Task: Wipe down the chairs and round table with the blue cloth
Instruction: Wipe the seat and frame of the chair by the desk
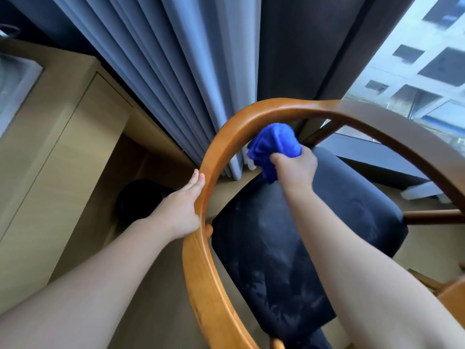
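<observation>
Cloth work first: my right grip [295, 167] is clenched on the bunched blue cloth [274, 144], just inside the chair's curved wooden rail [221, 144]. My left grip [185, 210] lies flat and spread against the rail's outer edge, steadying it. I should press firmly and follow the curve.

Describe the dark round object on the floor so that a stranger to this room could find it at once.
Start at the grey pleated curtain and drop to the floor where it meets the pale wooden cabinet. In that shadowed corner, just past the left hand resting on the chair's curved wooden rail, sits the black round object. It is the only black round thing on the floor; what it is cannot be told.
</observation>
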`<action>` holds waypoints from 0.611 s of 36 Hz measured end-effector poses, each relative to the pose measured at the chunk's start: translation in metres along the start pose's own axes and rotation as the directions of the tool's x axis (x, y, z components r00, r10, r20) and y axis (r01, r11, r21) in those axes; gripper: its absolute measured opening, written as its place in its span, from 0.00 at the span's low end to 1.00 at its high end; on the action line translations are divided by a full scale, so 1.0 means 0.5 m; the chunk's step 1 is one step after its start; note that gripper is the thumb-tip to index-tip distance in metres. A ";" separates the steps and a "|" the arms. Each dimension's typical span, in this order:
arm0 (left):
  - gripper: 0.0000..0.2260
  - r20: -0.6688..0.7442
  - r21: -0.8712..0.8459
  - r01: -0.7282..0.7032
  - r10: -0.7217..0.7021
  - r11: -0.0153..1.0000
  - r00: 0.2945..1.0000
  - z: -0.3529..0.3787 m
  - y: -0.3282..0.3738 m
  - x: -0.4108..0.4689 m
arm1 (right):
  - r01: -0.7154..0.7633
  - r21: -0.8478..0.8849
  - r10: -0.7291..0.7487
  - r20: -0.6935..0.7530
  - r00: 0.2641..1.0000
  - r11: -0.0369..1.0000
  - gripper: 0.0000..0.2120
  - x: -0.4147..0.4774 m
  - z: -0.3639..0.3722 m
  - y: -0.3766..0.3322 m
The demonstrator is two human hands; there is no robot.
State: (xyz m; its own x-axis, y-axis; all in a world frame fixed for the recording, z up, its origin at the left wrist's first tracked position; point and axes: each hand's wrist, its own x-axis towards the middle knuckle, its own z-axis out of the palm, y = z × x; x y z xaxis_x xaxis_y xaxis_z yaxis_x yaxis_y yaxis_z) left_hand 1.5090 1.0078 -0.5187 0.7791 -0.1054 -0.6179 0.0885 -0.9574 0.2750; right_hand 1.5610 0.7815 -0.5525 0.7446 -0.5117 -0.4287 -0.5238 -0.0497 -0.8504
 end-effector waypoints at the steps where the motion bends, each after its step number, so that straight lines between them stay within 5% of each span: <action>1: 0.43 -0.002 -0.002 0.000 0.000 1.000 1.000 0.000 0.000 0.001 | -0.016 0.044 0.017 -0.032 0.999 0.999 0.10 0.015 -0.009 -0.006; 9: 0.44 -0.009 -0.026 0.008 -0.009 1.000 1.000 0.010 -0.006 0.001 | -0.018 0.254 0.030 -0.045 0.999 0.967 0.26 0.049 0.028 -0.048; 22: 0.43 0.005 -0.086 -0.031 0.032 0.996 0.999 -0.001 -0.019 0.005 | 0.140 -0.023 -0.125 0.323 0.938 0.990 0.31 -0.104 0.103 0.069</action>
State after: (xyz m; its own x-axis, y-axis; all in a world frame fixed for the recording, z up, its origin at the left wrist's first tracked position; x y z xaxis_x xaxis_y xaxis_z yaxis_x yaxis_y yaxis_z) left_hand 1.5102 1.0168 -0.5225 0.7783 -0.1374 -0.6126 0.1172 -0.9268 0.3567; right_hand 1.5254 0.8506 -0.5753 0.8977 -0.1966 -0.3944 -0.4239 -0.1400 -0.8948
